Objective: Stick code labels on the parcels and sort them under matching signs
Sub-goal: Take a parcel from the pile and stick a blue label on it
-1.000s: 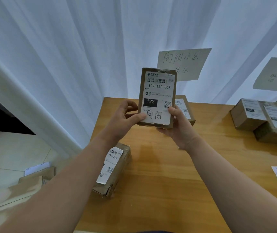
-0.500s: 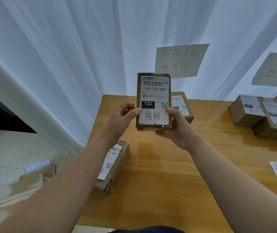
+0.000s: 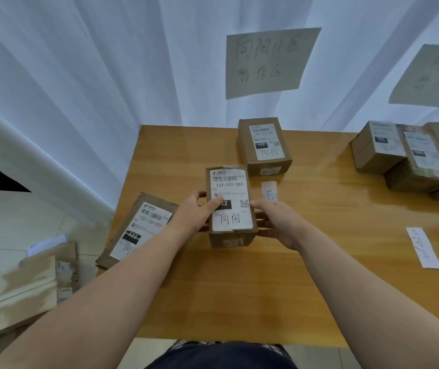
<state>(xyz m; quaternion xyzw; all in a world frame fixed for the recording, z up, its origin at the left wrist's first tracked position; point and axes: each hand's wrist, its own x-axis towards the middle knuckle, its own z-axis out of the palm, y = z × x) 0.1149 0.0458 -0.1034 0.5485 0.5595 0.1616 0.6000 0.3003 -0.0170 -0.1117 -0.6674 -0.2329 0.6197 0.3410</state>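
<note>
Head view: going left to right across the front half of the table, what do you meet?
flat parcel at the table's left edge → held parcel → small label strip → long white paper strip

The held parcel (image 3: 231,242) is made of brown matt cardboard, and a smooth white paper label (image 3: 231,209) is bonded to its top face. The desk (image 3: 319,288) is finished in smooth yellow-brown wood grain with a faint sheen. The curtain (image 3: 80,102) is formed of thin white cloth, hung in soft folds. The sign (image 3: 268,62) is cut from matt off-white paper.
</note>
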